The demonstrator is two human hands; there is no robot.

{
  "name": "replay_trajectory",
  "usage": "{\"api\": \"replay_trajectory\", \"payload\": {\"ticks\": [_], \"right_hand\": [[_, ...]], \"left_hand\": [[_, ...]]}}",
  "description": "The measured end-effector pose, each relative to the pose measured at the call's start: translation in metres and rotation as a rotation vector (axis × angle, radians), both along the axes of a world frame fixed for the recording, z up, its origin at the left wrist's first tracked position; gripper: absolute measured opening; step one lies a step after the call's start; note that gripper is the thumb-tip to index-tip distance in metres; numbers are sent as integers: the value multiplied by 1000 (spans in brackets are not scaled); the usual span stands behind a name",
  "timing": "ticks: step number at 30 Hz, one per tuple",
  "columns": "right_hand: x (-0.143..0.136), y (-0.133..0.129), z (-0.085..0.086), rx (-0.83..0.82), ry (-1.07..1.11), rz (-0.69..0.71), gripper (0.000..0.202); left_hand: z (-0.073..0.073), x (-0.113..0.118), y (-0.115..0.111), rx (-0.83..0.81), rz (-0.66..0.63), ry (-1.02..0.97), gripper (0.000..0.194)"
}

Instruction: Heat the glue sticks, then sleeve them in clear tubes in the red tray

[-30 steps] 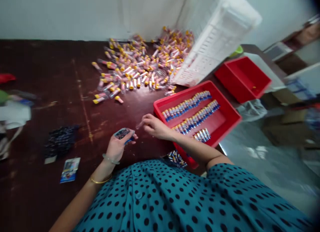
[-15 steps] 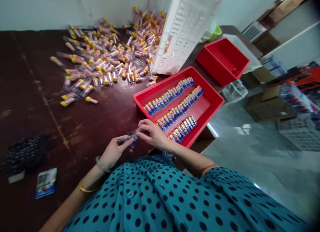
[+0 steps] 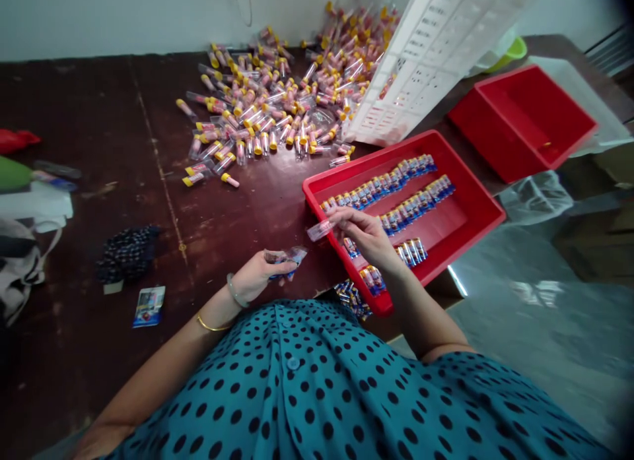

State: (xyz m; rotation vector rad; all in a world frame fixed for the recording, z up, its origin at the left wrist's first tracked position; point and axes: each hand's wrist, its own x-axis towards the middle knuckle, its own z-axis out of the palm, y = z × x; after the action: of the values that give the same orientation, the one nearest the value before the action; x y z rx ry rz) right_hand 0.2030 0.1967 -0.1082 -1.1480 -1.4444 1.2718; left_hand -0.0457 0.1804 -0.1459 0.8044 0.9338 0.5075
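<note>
My left hand (image 3: 253,275) is closed around a small bunch of clear-and-blue plastic sleeves (image 3: 286,259), low over the table in front of my body. Between its fingertips, my right hand (image 3: 364,235) pinches a clear plastic tube (image 3: 319,231) that points left across the near-left rim of the shallow red tray (image 3: 446,232). Whatever end of the tube is inside the fingers is hidden. In the tray lie rows of small tubes with yellow caps and blue printed wraps (image 3: 413,209). My right hand and forearm cover part of the nearer rows.
A heap of clear tubes with yellow caps and pink contents (image 3: 267,110) spreads along the wall. A white perforated basket (image 3: 411,64) stands behind the tray, beside a deeper red bin (image 3: 525,120). Dark cloth (image 3: 127,254) and a printed packet (image 3: 148,306) lie at left.
My hands have come apart. The right has moved right to the tray's edge with a clear tube; the left still holds the sleeves. The view has shifted left.
</note>
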Motion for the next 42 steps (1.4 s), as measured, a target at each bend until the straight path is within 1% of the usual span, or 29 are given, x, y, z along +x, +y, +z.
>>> {"api": "replay_trajectory", "payload": {"ticks": [2,4,6,7,8,10,12,13,16,18,20,23,28,30,31,33,34,36,38,40,42], "right_hand": [[-8,-1,1,173,-198,27,15],[-20,-4,-2,272,-317,121,12],[-30,-4,-6,299,-339,183,12],[-32,-3,-8,303,-333,165,10],[-32,-1,-9,304,-325,115,11],[-26,6,-10,273,-306,-11,15],[-16,12,-8,195,-230,-77,16],[-11,15,-6,140,-164,-70,16],[-3,16,6,-34,89,25,22],[-4,14,14,-96,221,65,23],[-9,12,21,-125,284,98,24],[-15,12,24,-130,270,133,26],[-13,11,19,-67,121,145,25],[-11,8,16,-14,0,157,24],[-11,6,15,17,-56,162,24],[-13,1,13,75,-139,147,23],[-15,-2,12,101,-168,121,21],[-19,-9,8,126,-199,69,17],[-24,-18,1,119,-200,46,17],[-30,-26,-5,108,-182,29,23],[-34,-33,-10,133,-191,-28,30]], "left_hand": [[2,3,0,-25,11,2,27],[3,6,0,-13,28,13,28],[4,8,0,16,62,23,29],[4,8,0,39,87,27,29],[5,8,0,65,116,31,27],[5,5,1,105,145,36,23],[4,1,2,114,138,28,21],[4,-1,3,111,137,21,21],[0,-3,4,139,148,18,21],[-1,-2,5,185,144,34,21],[-1,-1,5,224,132,52,20],[1,1,5,254,115,69,20],[7,3,4,255,87,67,19],[8,8,3,224,74,59,21],[9,10,3,196,79,53,25],[10,16,1,122,116,24,34],[11,19,0,79,137,-6,36],[13,22,-2,-19,158,-94,34],[15,25,-2,-123,161,-185,33],[18,27,-2,-194,170,-233,32],[21,29,-2,-209,194,-245,31]]}}
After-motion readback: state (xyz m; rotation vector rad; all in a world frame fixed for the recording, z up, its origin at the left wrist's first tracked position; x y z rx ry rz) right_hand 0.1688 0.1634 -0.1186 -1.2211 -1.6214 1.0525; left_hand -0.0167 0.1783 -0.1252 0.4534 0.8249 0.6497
